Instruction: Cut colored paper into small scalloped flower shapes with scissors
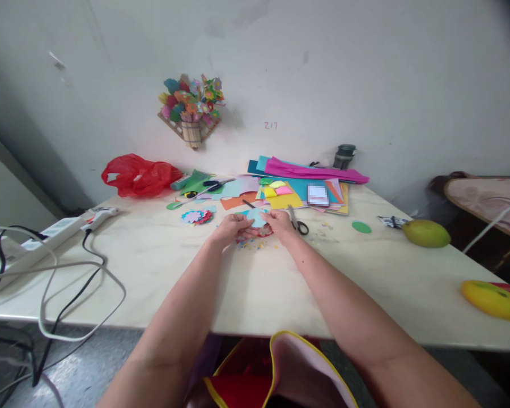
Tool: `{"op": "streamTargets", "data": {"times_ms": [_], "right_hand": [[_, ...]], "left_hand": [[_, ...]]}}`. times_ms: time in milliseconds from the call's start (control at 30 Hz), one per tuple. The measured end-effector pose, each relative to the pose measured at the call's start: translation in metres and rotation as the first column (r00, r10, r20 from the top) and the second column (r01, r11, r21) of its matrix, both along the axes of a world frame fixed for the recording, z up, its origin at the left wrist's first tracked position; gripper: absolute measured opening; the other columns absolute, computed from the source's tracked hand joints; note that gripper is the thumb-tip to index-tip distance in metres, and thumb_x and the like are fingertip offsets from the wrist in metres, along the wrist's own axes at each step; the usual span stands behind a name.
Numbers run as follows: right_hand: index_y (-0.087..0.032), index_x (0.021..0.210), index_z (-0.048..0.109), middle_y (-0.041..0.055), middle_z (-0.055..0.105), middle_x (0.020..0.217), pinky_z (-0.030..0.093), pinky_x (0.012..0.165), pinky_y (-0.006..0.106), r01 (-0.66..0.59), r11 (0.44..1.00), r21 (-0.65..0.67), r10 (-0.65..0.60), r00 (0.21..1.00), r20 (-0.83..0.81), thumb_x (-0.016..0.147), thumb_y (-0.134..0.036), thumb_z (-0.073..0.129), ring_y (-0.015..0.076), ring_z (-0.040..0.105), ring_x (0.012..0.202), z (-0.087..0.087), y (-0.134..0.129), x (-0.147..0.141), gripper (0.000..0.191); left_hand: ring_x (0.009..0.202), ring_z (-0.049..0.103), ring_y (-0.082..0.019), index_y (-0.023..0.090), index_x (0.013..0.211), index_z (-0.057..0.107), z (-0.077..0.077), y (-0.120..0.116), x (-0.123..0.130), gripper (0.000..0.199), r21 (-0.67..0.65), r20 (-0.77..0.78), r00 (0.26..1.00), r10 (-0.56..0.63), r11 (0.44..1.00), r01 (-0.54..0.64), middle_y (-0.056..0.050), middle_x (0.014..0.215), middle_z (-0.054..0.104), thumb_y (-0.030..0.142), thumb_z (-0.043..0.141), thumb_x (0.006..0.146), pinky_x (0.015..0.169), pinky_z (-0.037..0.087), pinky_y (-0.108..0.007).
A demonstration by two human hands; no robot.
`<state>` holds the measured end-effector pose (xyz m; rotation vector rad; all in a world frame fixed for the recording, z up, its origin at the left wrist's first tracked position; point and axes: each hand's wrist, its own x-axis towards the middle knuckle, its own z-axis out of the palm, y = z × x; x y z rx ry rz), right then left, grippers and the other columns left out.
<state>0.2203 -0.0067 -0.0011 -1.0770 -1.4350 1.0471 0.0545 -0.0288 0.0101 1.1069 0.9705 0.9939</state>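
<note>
A light-blue paper cutout (257,217) is held up between both hands over the table. My left hand (233,228) pinches its left side, and my right hand (279,222) grips the right side. Below it lies a reddish patterned piece (264,230), partly hidden by the fingers, with small coloured paper scraps (259,246) scattered around. Just right of my right hand rests a pair of scissors (300,226) with black handles. To the left of my left hand is a pile of scalloped paper flower shapes (196,217) in blue, white and red.
Coloured paper sheets (287,198) and a pink roll (314,170) lie toward the wall, beside a dark cup (344,156). A red plastic bag (140,175) sits back left. Power strips (55,235) with cables occupy the left side. Two mangoes (427,233) lie at right.
</note>
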Motion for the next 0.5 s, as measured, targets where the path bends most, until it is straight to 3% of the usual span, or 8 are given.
{"op": "streamTargets", "data": {"times_ms": [367,500], "right_hand": [[-0.02,0.055,0.051,-0.0031,0.049,0.046,0.035,0.045,0.027,0.034,0.999,0.013,-0.035,0.999,0.019,0.065,-0.044,0.065,0.0137,0.047,0.046,-0.0011,0.0014,-0.0001,0.029],[-0.021,0.055,0.052,-0.0034,0.049,0.047,0.034,0.046,0.026,0.048,0.998,0.031,-0.048,0.999,0.025,0.065,-0.046,0.064,0.0133,0.047,0.047,-0.0025,0.0025,-0.0005,0.03]], "left_hand": [[0.058,0.068,-0.013,0.01,0.069,0.057,-0.002,0.0005,-0.001,0.021,0.029,0.002,1.0,-0.028,0.999,0.028,-0.011,0.069,0.072,0.018,0.077,0.069,0.057,0.053,-0.018],[0.069,0.071,-0.016,0.008,0.077,0.062,-0.0016,-0.0011,-0.0022,0.024,0.048,0.014,0.996,-0.083,0.995,0.082,-0.012,0.075,0.072,0.016,0.08,0.064,0.065,0.055,-0.02]]}}
